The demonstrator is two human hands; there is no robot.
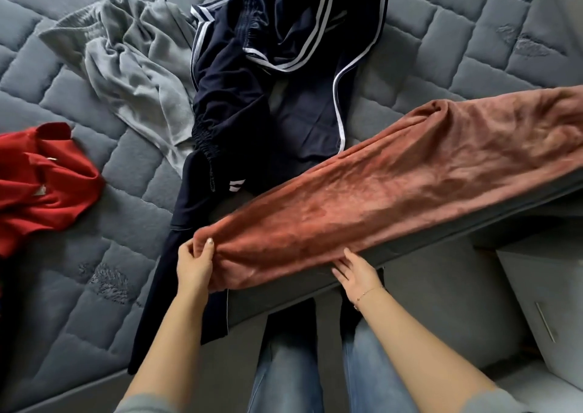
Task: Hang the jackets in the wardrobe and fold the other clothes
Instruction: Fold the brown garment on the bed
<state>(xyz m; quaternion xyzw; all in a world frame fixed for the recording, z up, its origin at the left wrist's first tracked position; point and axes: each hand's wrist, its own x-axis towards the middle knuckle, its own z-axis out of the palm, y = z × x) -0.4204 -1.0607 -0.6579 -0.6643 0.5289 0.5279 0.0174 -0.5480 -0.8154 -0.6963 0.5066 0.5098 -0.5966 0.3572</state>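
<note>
Jeans-clad legs (285, 365) at the bottom of view, person standing against the mattress edge. Left hand (194, 263) pinches the near end of the rust-pink fleece garment (378, 188), thumb on top, fingers curled under the bunched fabric. Right hand (355, 272) has fingers fairly straight and spread, resting on the garment's lower edge where it meets the mattress side; thin bracelet (367, 293) on that wrist. Fleece garment lies stretched in a long band along the mattress edge, running from the left hand up to the right border. Under and beyond it, navy track jacket with white stripes (262, 75), crumpled, one sleeve trailing down past the left hand and over the mattress edge. Left of the jacket and touching it, grey top (132, 65), crumpled. Well apart at far left, red garment (41, 185), partly cut off by the frame. All sit on the grey quilted mattress (79, 302). Lower right, grey cabinet with metal bar handle (544, 322) beside the bed.
</note>
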